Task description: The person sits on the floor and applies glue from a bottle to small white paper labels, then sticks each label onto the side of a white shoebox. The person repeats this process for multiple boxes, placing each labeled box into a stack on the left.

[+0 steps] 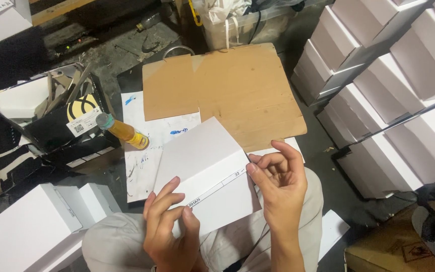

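Curling around a white box [205,174], left hand [169,229] and right hand [278,184].

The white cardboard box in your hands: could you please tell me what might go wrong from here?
The white box is held only at its near edge by the left hand and right hand, over the lap, so it could slip or crease. The open glue bottle lies on its side on the smeared paper sheet close by; glue might leak or smudge the box. The stacked white boxes at the right lean and could topple if bumped.
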